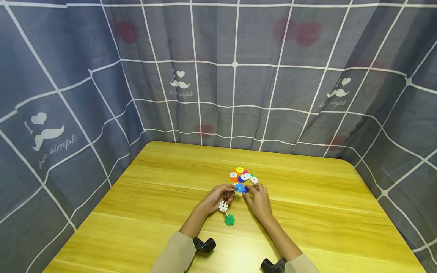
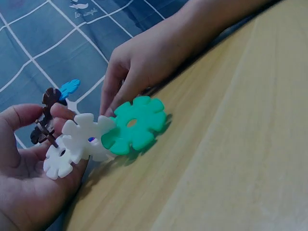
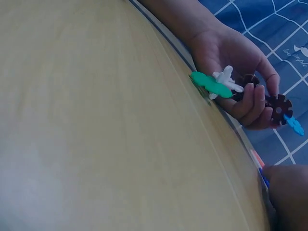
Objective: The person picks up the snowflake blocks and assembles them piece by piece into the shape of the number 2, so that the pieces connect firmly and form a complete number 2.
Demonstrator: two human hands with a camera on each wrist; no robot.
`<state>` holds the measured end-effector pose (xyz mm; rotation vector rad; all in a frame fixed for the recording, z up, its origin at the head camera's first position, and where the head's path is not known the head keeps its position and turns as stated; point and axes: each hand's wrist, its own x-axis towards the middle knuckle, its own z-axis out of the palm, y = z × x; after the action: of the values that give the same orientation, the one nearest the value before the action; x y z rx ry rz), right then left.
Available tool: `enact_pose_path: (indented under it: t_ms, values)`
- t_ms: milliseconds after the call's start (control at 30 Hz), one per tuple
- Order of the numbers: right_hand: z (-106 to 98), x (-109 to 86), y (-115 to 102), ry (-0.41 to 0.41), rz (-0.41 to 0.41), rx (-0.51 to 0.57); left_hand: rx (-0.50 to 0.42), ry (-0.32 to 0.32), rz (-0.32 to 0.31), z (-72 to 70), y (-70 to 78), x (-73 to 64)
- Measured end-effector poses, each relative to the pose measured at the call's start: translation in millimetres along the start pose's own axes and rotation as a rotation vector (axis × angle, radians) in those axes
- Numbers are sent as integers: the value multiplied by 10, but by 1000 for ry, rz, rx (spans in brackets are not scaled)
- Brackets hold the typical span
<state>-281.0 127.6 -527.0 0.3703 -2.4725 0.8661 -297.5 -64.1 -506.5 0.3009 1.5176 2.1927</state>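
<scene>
- While the left hand (image 1: 217,198) grips a chain of notched discs (image 2: 83,134) by its brown pieces (image 1: 228,194), a white disc (image 1: 223,206) and a green disc (image 1: 229,220) point away from the far edge of the tabletop (image 1: 314,212).
- A light-blue disc (image 1: 239,187) ends the chain's other side.
- The right hand (image 1: 260,201) pinches a dark-blue disc (image 1: 246,189) beside it; I cannot tell whether they touch.
- Past both hands, midway between the side edges, more discs (image 1: 244,177) lie heaped.
</scene>
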Motion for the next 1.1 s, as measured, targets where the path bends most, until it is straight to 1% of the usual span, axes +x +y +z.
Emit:
enact_pose_path:
  t_ms: [100,167,300,400,533,567,633,733,933,1100]
  values:
    - [3,-6,14,-11,14,26,49,-11,1,17,-6,-3]
    - [-2,-2,19,-23,34,87,78,-17,4,31,-3,-7]
    - [-9,13,42,-39,72,298,106,-3,3,55,6,-4]
    - [-20,19,61,-16,84,495,100,19,-6,68,1,4]
    - [-62,15,40,19,70,755,90,41,-4,80,-15,12]
    - [-81,11,17,18,66,808,87,44,-2,83,-19,13]
    - [-126,6,-40,13,49,869,82,47,5,88,-22,11]
    - [-191,2,-126,4,22,875,74,51,13,95,-23,5]
    - [-238,13,-192,5,-39,805,71,63,17,88,-22,12]
    - [-233,11,-220,6,-105,739,104,78,6,85,-13,12]
